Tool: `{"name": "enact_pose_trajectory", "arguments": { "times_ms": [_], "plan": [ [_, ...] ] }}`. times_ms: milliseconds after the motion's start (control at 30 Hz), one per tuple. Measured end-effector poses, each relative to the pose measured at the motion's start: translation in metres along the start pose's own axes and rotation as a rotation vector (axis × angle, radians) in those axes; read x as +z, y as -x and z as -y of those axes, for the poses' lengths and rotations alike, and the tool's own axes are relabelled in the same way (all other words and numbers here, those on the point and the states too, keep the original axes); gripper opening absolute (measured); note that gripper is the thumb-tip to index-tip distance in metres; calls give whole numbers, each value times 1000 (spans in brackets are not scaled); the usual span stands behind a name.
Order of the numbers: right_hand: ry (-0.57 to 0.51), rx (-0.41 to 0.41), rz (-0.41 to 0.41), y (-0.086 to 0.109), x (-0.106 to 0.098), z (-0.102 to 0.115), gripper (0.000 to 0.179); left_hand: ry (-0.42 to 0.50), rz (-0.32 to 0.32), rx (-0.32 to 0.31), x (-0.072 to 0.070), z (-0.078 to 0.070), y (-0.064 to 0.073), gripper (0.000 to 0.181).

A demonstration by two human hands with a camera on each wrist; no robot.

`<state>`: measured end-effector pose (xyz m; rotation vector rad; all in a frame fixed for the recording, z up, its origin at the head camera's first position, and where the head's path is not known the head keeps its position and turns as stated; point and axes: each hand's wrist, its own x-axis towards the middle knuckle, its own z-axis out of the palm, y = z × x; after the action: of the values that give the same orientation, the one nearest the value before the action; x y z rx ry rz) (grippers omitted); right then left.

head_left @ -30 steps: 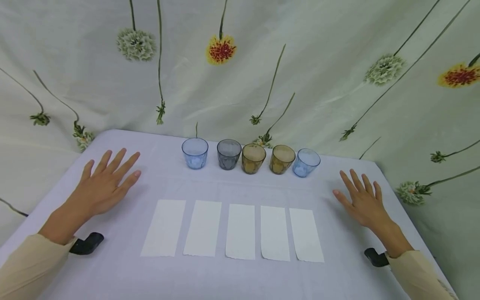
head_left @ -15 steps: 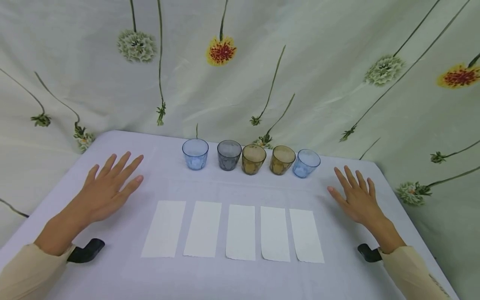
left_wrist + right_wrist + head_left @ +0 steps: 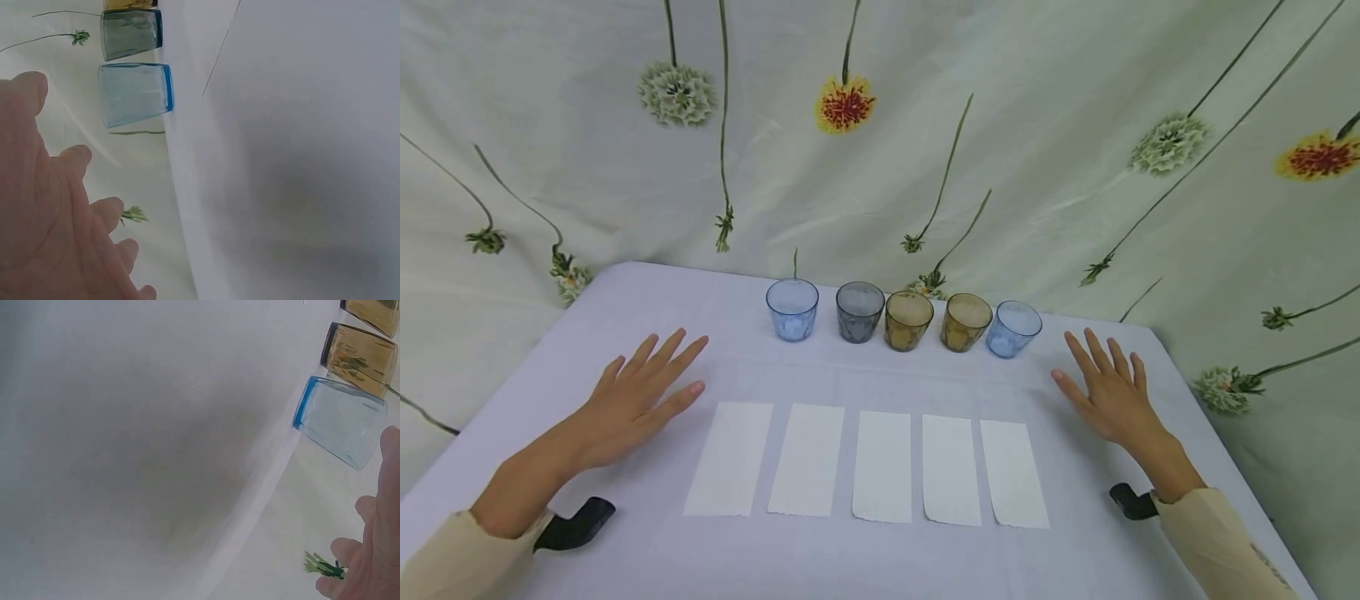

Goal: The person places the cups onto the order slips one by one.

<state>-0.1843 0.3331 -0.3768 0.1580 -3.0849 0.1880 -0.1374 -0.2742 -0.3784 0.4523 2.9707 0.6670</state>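
Observation:
Both hands hover over the table with fingers spread, holding nothing. My left hand is left of the paper strips, nearest the leftmost white paper. My right hand is at the right, closest to the right blue glass. Along the back stand a left blue glass, a grey glass, one amber glass and another amber glass, all upright. In the left wrist view, the palm faces the blue glass; in the right wrist view, fingers show below the other blue glass.
Several white paper strips lie in a row in front of the glasses, among them a middle paper and a rightmost paper. A floral curtain hangs behind the white-covered table.
My left hand has moved right and nearer, toward the papers. My right hand has shifted slightly left, toward the glasses. Glasses and papers stay in place.

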Motion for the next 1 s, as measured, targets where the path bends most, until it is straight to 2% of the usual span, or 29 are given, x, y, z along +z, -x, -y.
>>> {"name": "enact_pose_trajectory", "arguments": {
  "times_ms": [400,633,867,1000],
  "plan": [
    [-6,-21,-12,-9,0,7,75,153,77,69,12,-19,12,73],
    [-1,-24,1,-15,1,10,74,305,142,101,18,-17,15,76],
    [-7,-34,4,-20,-1,15,76,391,191,196,22,-14,21,86],
    [-19,-49,6,-24,-3,18,76,454,229,210,22,-13,22,86]
  ]
}}
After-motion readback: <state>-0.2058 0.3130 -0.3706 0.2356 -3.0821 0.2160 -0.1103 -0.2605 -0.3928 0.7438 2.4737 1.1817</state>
